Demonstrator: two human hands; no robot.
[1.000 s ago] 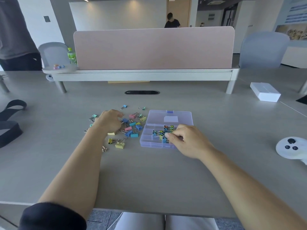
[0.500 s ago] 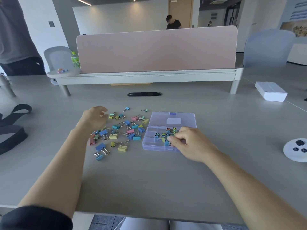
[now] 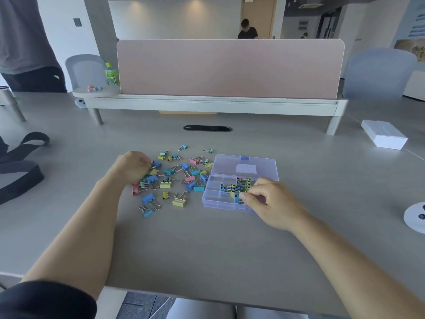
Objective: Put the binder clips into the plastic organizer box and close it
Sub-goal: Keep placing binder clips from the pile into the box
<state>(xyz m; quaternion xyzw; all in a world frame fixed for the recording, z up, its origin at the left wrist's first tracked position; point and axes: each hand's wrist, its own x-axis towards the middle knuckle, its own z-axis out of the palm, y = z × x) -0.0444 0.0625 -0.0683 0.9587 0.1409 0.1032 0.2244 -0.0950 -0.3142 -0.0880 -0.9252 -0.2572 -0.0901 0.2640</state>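
Observation:
Several loose binder clips (image 3: 174, 180) in blue, yellow, pink and teal lie scattered on the table. To their right sits the clear purple organizer box (image 3: 212, 199), its lid (image 3: 246, 163) open and lying back. Several small clips (image 3: 238, 186) fill its middle compartments. My left hand (image 3: 134, 165) sits at the pile's left edge, fingers curled, pinching the wire handle of a blue clip (image 3: 157, 164). My right hand (image 3: 271, 202) rests over the box's near right corner, with thumb and fingers pinching a small clip (image 3: 240, 196) inside a compartment.
A pink divider panel (image 3: 230, 67) on a raised shelf crosses the back of the table. A white box (image 3: 384, 137) lies at the far right and a white round device (image 3: 414, 217) at the right edge. Black straps (image 3: 20, 164) lie to the left. A person stands at the far left.
My left hand drew back left off the pile, uncovering several clips, then came to the blue clip at the pile's edge. My right hand stayed at the box.

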